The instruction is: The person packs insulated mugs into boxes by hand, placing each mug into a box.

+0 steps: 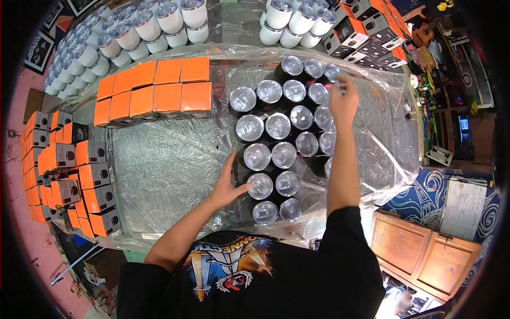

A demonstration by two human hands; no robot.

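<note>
Black tumblers with clear lids stand upright in close rows on the plastic-covered table (164, 175). My left hand (228, 186) is open, its fingers stretched and its thumb at the rim of a tumbler (260, 186) in the left column. On the far right side of the group, my right hand (345, 101) has its fingers curled together beside a tumbler (318, 94). Something small and pale shows between those fingers, but I cannot tell what it is. My right forearm covers part of the right-hand tumblers.
Orange-topped boxes (154, 87) form a block at the back left, and more orange boxes (98, 183) are stacked at the left edge. White tumblers (146, 26) stand in rows behind. Further boxes (366, 32) are piled at the back right. Wooden cabinet doors (419, 250) lie to the right.
</note>
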